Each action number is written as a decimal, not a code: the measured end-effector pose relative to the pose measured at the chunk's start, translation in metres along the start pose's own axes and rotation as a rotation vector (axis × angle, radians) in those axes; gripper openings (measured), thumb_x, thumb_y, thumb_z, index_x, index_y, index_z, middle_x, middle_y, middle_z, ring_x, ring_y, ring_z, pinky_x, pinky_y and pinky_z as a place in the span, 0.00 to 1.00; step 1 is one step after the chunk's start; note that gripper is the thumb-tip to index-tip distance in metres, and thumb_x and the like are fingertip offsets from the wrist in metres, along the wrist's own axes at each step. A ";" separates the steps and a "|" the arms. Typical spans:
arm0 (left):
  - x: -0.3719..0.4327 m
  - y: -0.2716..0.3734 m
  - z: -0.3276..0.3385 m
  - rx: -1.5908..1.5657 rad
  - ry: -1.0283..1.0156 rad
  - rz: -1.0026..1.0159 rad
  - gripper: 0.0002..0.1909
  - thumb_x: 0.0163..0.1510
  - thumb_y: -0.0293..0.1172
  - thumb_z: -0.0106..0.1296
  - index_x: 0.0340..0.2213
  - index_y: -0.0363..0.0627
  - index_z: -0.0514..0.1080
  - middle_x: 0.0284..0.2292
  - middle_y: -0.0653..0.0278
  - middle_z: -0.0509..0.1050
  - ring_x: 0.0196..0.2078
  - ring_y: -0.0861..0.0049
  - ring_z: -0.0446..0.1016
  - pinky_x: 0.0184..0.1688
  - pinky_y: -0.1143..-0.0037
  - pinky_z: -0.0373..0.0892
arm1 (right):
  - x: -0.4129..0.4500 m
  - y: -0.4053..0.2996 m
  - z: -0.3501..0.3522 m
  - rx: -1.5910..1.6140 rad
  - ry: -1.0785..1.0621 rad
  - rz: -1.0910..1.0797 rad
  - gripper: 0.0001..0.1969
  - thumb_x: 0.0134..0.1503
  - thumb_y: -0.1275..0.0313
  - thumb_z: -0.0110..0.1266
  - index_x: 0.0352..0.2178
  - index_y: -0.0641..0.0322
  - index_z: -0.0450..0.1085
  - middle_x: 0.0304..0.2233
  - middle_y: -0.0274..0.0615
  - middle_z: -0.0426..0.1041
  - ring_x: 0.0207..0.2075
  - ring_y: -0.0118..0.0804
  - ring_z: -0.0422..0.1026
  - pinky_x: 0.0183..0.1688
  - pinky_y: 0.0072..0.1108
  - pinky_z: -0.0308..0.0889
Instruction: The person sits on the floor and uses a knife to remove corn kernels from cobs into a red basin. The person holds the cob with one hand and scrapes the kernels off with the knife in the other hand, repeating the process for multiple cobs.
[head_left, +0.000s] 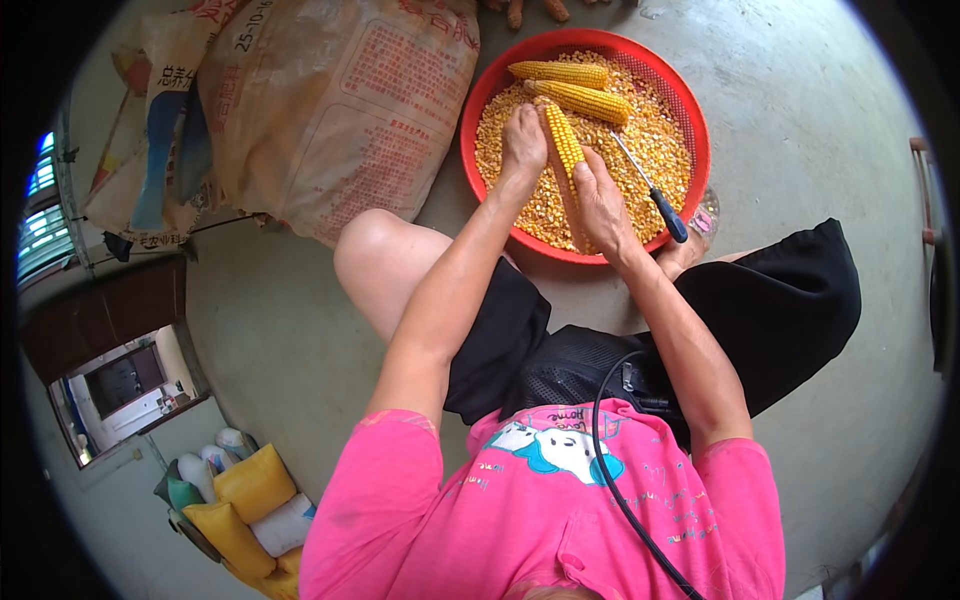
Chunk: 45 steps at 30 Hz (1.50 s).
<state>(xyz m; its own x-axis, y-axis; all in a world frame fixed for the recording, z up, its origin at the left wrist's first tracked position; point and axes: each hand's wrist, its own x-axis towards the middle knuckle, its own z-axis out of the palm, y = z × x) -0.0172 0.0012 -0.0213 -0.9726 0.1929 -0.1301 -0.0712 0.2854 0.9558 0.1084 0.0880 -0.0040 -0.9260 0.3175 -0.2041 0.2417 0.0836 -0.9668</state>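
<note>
My left hand (524, 139) is closed around the upper end of a yellow corn cob (562, 135) and a long brown strip, seemingly wood (568, 196). My right hand (602, 199) grips the cob's lower end, thumb on its kernels. The strip runs beneath the cob down to the near rim of a red plastic basket (474, 169). Loose corn kernels (660, 142) fill much of the basket. Beyond my hands, two more cobs, one farther (559, 73) and one nearer (581, 101), rest on the kernels. A screwdriver (665, 214) lies to the right, its dark blue handle across the rim.
A large printed woven sack (337, 112) stands left of the basket, with another sack (161, 150) beyond it. Right of the basket is a clear plastic bottle (705, 214). Stripped cobs (555, 10) lie at the top edge. Yellow bags (255, 484) are piled at lower left.
</note>
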 end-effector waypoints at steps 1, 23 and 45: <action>-0.003 0.000 0.006 -0.099 -0.066 0.007 0.27 0.59 0.50 0.33 0.28 0.32 0.66 0.23 0.49 0.69 0.27 0.61 0.67 0.34 0.67 0.64 | 0.003 0.003 0.001 0.020 0.020 -0.011 0.25 0.60 0.58 0.33 0.55 0.61 0.53 0.47 0.62 0.66 0.51 0.56 0.64 0.52 0.32 0.58; -0.018 -0.011 0.015 0.232 -0.120 0.084 0.25 0.60 0.46 0.33 0.36 0.29 0.64 0.31 0.44 0.70 0.35 0.58 0.70 0.38 0.67 0.64 | 0.004 0.023 0.003 0.191 0.011 0.126 0.23 0.61 0.61 0.32 0.49 0.71 0.58 0.46 0.59 0.65 0.50 0.49 0.63 0.52 0.30 0.55; -0.013 -0.010 0.012 0.271 -0.057 -0.150 0.31 0.58 0.52 0.33 0.40 0.28 0.64 0.35 0.40 0.70 0.40 0.55 0.71 0.44 0.65 0.65 | 0.005 0.021 0.001 -0.007 -0.062 0.091 0.30 0.60 0.59 0.34 0.58 0.69 0.46 0.59 0.58 0.49 0.62 0.47 0.48 0.61 0.26 0.45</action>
<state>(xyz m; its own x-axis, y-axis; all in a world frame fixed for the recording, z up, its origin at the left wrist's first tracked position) -0.0007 0.0073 -0.0327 -0.9410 0.1801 -0.2864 -0.1438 0.5533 0.8205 0.1081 0.0902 -0.0252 -0.9161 0.2654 -0.3004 0.3275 0.0636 -0.9427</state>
